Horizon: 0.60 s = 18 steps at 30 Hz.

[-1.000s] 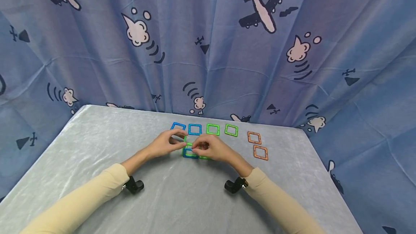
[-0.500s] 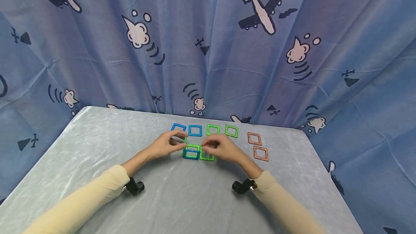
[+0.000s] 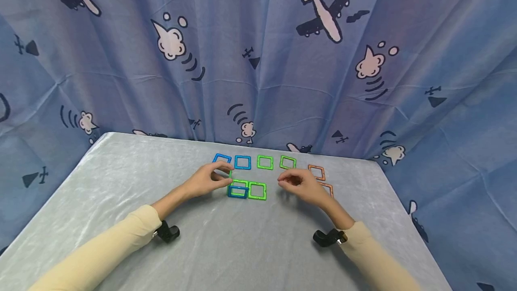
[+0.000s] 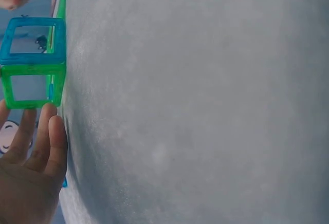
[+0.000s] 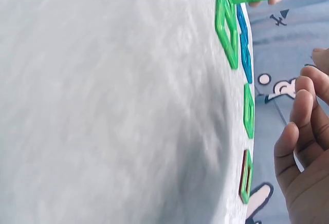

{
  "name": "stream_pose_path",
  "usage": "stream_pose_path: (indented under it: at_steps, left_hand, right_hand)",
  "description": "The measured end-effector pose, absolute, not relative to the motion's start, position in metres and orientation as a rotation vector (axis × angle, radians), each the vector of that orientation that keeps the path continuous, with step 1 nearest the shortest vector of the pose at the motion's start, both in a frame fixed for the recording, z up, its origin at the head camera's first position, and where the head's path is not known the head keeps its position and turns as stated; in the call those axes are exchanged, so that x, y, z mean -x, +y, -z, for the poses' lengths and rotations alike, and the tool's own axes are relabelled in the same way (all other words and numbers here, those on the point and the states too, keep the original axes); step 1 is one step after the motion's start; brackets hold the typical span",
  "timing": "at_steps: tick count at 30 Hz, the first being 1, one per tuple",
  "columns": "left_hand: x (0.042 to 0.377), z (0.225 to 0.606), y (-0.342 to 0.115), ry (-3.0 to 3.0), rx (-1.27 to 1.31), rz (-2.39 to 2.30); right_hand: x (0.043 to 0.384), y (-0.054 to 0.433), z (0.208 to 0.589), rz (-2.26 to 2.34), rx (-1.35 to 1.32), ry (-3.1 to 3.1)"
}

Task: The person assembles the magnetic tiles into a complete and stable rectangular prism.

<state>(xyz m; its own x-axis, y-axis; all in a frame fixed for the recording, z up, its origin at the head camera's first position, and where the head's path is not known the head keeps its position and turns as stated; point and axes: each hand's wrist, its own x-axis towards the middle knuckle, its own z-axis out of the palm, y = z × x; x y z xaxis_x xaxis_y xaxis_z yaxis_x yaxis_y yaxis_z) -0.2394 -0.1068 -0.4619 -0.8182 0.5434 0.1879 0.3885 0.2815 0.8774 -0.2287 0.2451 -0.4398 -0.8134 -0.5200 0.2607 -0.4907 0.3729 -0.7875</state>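
Square magnetic tiles form a small open structure on the table. My left hand stays at its left side, with straight, spread fingers touching the edge of a green tile in the left wrist view. A blue tile joins that green one at the front of the structure. Flat against its right side lies another green tile. To the right of this, my right hand hovers over the table with loosely curled fingers; the right wrist view shows nothing in them. It partly covers an orange tile.
Along the back lie two blue tiles, one beside the other, then a green tile and a second green tile. Another orange tile lies at the back right. A blue patterned curtain hangs behind the table.
My right hand has moved right, away from the structure, uncovering the blue front tile and the flat green tile. My left hand has stayed in place.
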Motion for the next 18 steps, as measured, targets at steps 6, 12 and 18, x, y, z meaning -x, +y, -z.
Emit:
stream_pose_path:
  at_steps: [6,12,18]
  left_hand:
    - [0.239,0.463,-0.108,2.394,-0.869,-1.56]
    - [0.239,0.463,-0.108,2.392,-0.873,-1.558]
    - [0.24,0.463,-0.108,2.393,-0.87,-1.568]
  right_hand:
    - [0.214,0.254,0.423,1.437,0.918,2.589]
    - [0.207,0.269,0.421,1.433,0.887,2.612]
    - [0.216,0.294,0.441,1.434,0.846,2.636]
